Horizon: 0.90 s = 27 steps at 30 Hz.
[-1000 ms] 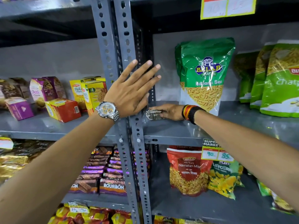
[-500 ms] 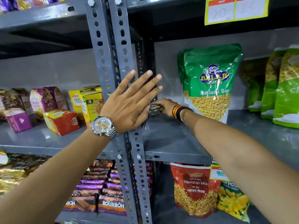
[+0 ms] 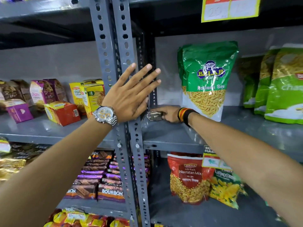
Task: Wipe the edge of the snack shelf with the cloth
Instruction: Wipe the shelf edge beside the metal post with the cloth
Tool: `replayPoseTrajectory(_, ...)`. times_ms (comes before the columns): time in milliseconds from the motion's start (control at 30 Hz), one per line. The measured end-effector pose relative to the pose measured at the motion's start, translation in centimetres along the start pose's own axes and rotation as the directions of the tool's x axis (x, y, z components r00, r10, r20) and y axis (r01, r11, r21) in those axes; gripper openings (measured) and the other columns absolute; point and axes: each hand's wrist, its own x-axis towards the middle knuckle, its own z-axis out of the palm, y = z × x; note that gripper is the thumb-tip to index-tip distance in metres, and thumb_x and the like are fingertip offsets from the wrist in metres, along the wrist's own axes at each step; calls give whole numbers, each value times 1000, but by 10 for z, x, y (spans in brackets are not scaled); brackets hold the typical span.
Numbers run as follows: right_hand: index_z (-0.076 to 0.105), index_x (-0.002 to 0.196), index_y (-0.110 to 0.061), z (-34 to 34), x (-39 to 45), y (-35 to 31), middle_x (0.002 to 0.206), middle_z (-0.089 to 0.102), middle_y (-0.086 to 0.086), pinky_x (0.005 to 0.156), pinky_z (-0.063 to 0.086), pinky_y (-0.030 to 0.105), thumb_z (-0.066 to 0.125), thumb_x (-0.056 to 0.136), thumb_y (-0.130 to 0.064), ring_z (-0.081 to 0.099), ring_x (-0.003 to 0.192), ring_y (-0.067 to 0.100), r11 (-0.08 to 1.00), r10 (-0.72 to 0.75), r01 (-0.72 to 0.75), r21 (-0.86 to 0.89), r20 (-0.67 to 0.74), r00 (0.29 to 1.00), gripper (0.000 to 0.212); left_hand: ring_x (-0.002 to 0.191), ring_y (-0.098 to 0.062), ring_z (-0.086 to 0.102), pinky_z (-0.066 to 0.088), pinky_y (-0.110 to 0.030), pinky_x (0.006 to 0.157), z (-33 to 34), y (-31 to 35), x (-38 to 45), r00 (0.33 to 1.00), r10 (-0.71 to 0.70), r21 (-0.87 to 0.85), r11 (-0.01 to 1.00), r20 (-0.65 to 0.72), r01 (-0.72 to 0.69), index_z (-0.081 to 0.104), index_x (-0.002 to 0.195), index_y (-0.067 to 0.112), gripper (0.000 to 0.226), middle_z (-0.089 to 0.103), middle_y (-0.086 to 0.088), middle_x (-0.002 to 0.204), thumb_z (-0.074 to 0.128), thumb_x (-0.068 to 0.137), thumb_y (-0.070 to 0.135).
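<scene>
My right hand grips a small bunched grey-and-white cloth and presses it onto the grey metal snack shelf, in the back left corner beside the perforated upright. My left hand, with a watch on the wrist, lies flat and open against the grey perforated uprights, fingers spread and pointing up and right. A green Balaji snack bag stands on the shelf just right of my right hand.
More green snack bags stand at the right of the same shelf. Biscuit boxes fill the left bay. Red Navratan Mix bag and Bourbon packs sit below. A yellow price tag hangs above.
My right hand slid the cloth deeper along the shelf's left side toward the back corner, then a little forward again. My left hand stayed flat on the upright. The view shifted slightly.
</scene>
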Motion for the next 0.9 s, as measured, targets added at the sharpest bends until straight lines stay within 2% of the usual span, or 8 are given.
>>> replayPoseTrajectory(133,46,142,-35,-9,-65,-22,143,50,-9,104,34,13,48,97,-3,47,126,6,991,-57,51,122,51,997,55,157,-29,1,6,-58,125,-2,1,-1,1000,2,-10,1000,14,-2,16,162,13,64,6,-8,171,30,103,33)
replayPoseTrajectory(200,49,141,-28,-23,-82,-25,139,53,-8,96,36,4,46,97,0,49,124,5,978,-46,52,203,-35,998,52,157,-29,0,6,-57,125,-1,2,-2,1000,-2,-5,1000,16,2,14,162,14,64,5,-7,171,28,103,34)
replayPoseTrajectory(300,49,141,-22,-34,-83,-22,143,51,0,102,37,13,44,97,3,48,128,11,975,14,13,220,-123,992,51,157,-28,0,6,-57,125,-2,1,0,1000,1,-15,1000,15,0,15,162,14,63,5,-7,171,28,104,34)
replayPoseTrajectory(400,49,141,-28,-13,-88,-16,133,56,1,85,41,13,46,98,-5,57,113,10,980,85,-70,184,-76,993,48,157,-28,0,6,-57,125,-2,1,-1,1000,0,-25,1000,14,0,14,162,14,63,5,-7,171,27,104,34)
replayPoseTrajectory(533,48,139,-34,-1,-118,-14,127,54,4,104,35,25,50,99,-14,51,118,16,991,33,-22,132,-76,997,45,157,-28,0,4,-56,125,-2,0,-3,1000,8,-25,1000,8,-7,15,162,14,63,5,-8,171,27,104,34)
replayPoseTrajectory(700,54,136,-33,-20,-147,2,136,54,0,106,33,24,52,97,-9,50,125,17,982,76,-49,182,-143,987,45,157,-28,-1,2,-56,125,-1,0,-1,1000,9,-16,1000,6,-9,15,162,14,63,4,-7,171,25,104,34)
replayPoseTrajectory(833,50,136,-40,-7,-146,6,134,53,0,113,31,40,50,99,-18,48,126,23,981,185,-169,90,-217,958,43,157,-28,0,1,-56,126,-1,0,-2,1000,7,-32,999,-15,-8,17,162,13,63,6,-7,171,27,103,33)
replayPoseTrajectory(900,49,138,-39,-3,-163,-8,124,55,-1,103,38,30,49,99,-14,53,116,19,991,123,-110,83,-187,975,46,157,-28,0,2,-56,126,0,0,-2,1000,13,-26,1000,-21,-14,16,162,13,63,5,-7,171,27,103,33)
